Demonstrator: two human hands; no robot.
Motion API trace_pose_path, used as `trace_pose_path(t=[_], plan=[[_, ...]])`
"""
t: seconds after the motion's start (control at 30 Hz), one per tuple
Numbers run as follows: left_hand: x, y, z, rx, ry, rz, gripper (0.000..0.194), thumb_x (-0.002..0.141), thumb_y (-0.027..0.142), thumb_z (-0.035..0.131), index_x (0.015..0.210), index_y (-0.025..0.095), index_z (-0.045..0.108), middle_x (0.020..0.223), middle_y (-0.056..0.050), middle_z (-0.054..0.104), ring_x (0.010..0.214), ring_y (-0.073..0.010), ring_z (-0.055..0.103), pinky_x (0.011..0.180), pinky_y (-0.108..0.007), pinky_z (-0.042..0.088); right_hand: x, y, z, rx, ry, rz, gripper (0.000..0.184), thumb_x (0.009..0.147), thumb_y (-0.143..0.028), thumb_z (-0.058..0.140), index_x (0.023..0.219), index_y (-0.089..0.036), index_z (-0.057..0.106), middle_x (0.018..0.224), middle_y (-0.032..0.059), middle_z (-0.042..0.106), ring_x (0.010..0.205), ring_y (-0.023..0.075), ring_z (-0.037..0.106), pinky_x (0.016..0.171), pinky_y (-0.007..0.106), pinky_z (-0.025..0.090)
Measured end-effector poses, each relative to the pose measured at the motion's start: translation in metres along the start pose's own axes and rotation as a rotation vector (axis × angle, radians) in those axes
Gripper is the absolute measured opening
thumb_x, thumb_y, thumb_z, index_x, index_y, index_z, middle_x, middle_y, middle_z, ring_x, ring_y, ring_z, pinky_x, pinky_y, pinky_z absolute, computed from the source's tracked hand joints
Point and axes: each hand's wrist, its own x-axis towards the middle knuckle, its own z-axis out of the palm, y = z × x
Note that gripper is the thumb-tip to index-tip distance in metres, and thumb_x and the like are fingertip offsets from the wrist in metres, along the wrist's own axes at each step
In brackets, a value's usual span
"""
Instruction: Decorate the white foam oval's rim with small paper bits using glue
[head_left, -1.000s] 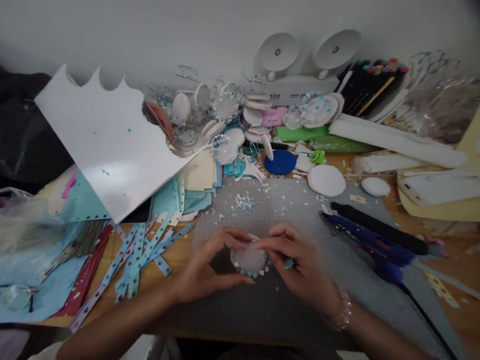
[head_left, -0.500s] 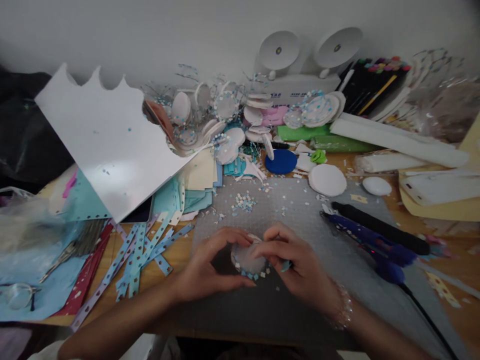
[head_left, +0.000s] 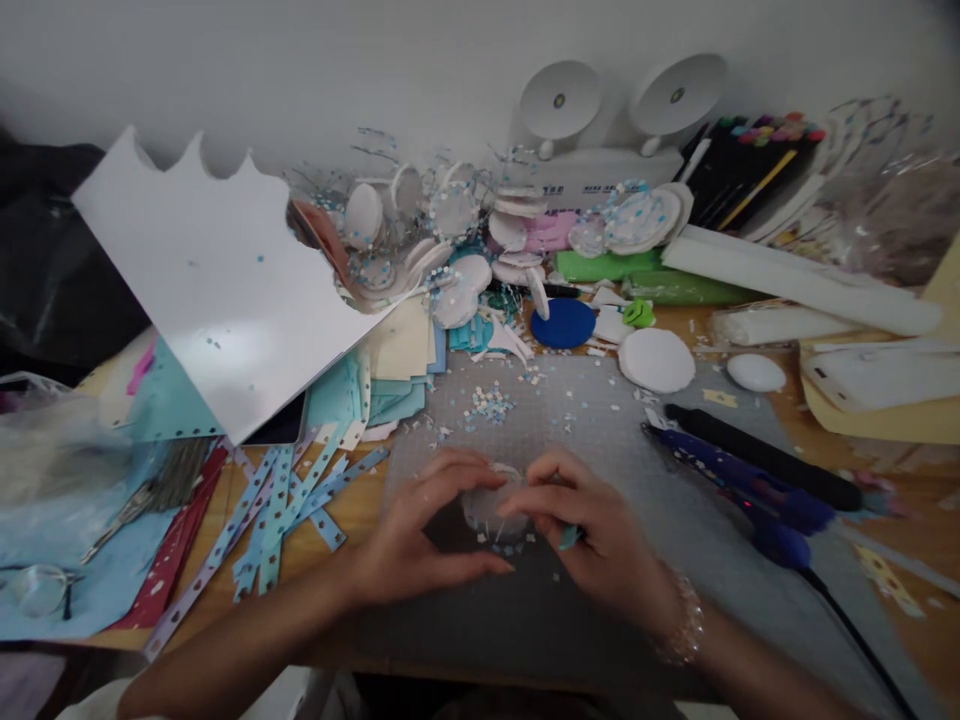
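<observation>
A round whitish disc point(head_left: 484, 512) is in front of me, with small blue and white paper bits along its lower rim; the disc looks blurred. My left hand point(head_left: 420, 525) curves around its left side, fingertips on the top edge and thumb below. From the right, my right hand point(head_left: 589, 515) reaches over the disc with its fingers pinched together. A small teal piece point(head_left: 570, 537) sticks out of that grip; the rest of what it holds is hidden. Beyond the hands, a small heap of blue and white paper bits point(head_left: 491, 402) lies on the grey cutting mat point(head_left: 585, 420).
Right of my hands lie a blue glue gun point(head_left: 757, 520) with its cord and a black stick-like thing point(head_left: 757, 455). Punched paper strips point(head_left: 274, 520) and a big white scalloped sheet point(head_left: 225, 270) are at left. Several decorated white discs point(head_left: 454, 210) crowd the back.
The disc looks more blurred, and the bits on its lower rim show differently. Thin pale lines now appear across it. Both hands have stayed almost in place.
</observation>
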Motion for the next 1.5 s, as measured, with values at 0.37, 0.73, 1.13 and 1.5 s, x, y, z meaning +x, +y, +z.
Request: trace_pose_path(t=[0.37,0.73,1.13,1.5], plan=[[0.0,0.003,-0.003,-0.167,-0.054,-0.061,0.049,0.077,0.031,0.073,0.123,0.02,0.057,0.115,-0.011,0.061,0.112,-0.0249,0.055,0.097,-0.039,0.044,-0.001,0.003,0.002,-0.037,-0.005,-0.124,0.029,0.083,-0.004,0.055,0.102,-0.025,0.062,0.095,0.0023,0.058,0.079,0.0101,0.058,0.066,0.021,0.046],[0.0,0.005,-0.002,-0.248,-0.047,-0.172,0.029,0.094,0.026,0.048,0.123,0.022,0.053,0.12,-0.009,0.059,0.116,-0.022,0.054,0.1,-0.038,0.042,0.004,-0.006,0.004,-0.05,0.181,0.244,0.011,0.081,-0.017,0.062,0.089,-0.024,0.067,0.068,-0.0027,0.059,0.058,0.01,0.053,0.054,0.022,0.041],[0.0,0.007,0.005,0.045,-0.11,-0.221,0.07,0.068,0.048,0.077,0.124,0.022,0.044,0.12,-0.011,0.058,0.111,-0.0268,0.057,0.094,-0.039,0.047,0.005,-0.011,0.015,0.204,0.215,0.583,0.015,0.075,-0.031,0.065,0.085,-0.02,0.07,0.059,-0.0035,0.053,0.05,0.009,0.047,0.047,0.021,0.037],[0.002,0.0,0.002,0.054,-0.066,-0.132,0.044,0.082,0.034,0.067,0.122,0.02,0.053,0.119,-0.011,0.062,0.114,-0.0247,0.056,0.097,-0.04,0.046,0.005,0.0,0.009,0.64,0.248,0.754,0.029,0.07,-0.041,0.074,0.088,-0.019,0.069,0.067,-0.0036,0.053,0.052,0.0065,0.038,0.046,0.02,0.029]])
